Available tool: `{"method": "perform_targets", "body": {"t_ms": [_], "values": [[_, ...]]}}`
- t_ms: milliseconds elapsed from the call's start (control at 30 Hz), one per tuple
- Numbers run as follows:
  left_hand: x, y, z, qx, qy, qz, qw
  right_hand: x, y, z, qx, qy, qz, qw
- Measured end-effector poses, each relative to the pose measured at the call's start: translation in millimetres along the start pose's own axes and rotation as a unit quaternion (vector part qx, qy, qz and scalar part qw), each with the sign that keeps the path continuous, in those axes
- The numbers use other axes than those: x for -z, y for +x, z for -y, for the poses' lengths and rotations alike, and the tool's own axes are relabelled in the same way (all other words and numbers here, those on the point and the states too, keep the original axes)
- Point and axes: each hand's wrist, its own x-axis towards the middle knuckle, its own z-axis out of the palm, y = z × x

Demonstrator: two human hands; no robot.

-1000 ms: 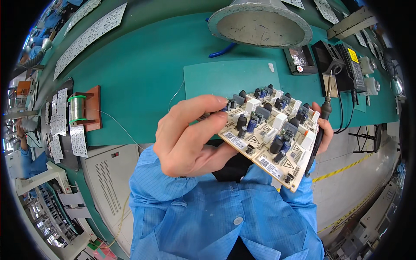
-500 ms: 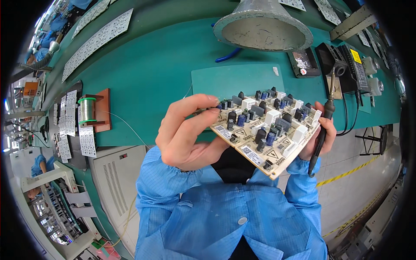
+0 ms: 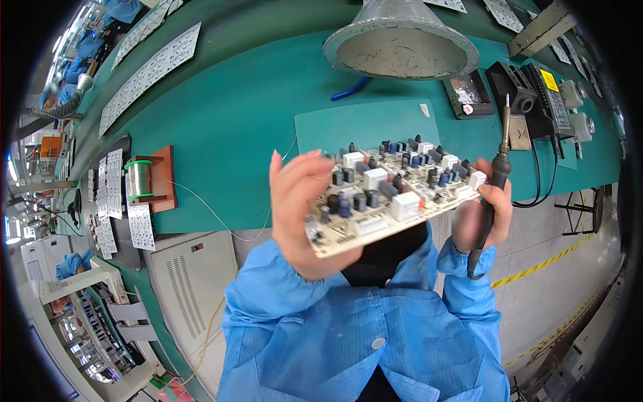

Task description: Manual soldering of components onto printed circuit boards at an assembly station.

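A cream circuit board (image 3: 375,228) with many upright components is held above my lap, tilted. It carries dark blue and black capacitors and white block parts. My left hand (image 3: 295,214) cups its left end, fingers curved along the edge and slightly blurred; the thumb is hidden behind the board. My right hand (image 3: 495,208) grips the right edge with the fingertips. That same hand also holds a soldering iron (image 3: 501,164), its metal tip pointing up and away from the board. A thin solder wire (image 3: 207,206) runs from the spool (image 3: 139,179) and passes behind my left hand.
On the green bench mat (image 3: 234,120) stand a grey fume hood (image 3: 402,57), a dark tray (image 3: 469,97) and a soldering station (image 3: 546,100) with an iron stand. Flat circuit panels (image 3: 151,77) lie at the far left. A cabinet (image 3: 191,281) is below.
The board has turned and tipped, its near edge now facing me more and its left end lower over my left palm. The iron has shifted slightly left, tip more upright. My left fingers have straightened upward.
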Motion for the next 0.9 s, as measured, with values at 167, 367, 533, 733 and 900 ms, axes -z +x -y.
{"method": "perform_targets", "body": {"t_ms": [167,367,533,733,900], "values": [[3.7,1.6,29.6,0.027,-0.092,-0.065,0.993,-13.5,-2.2,14.8,-0.027,0.143,-0.100,0.984],[9.6,-3.2,42.7,0.042,-0.159,-0.053,0.985,-16.6,-12.0,-13.3,-0.152,0.237,-0.046,0.958],[8.5,-9.0,50.5,0.048,-0.238,-0.056,0.968,-18.4,-13.8,-0.3,-0.170,0.261,-0.009,0.950],[-1.1,-8.9,52.2,0.083,-0.259,-0.057,0.960,-12.0,-11.2,1.7,-0.140,0.207,-0.008,0.968],[6.9,-16.4,64.0,0.073,-0.246,-0.019,0.966,-9.4,-3.1,7.5,-0.084,0.176,0.023,0.981]]}}
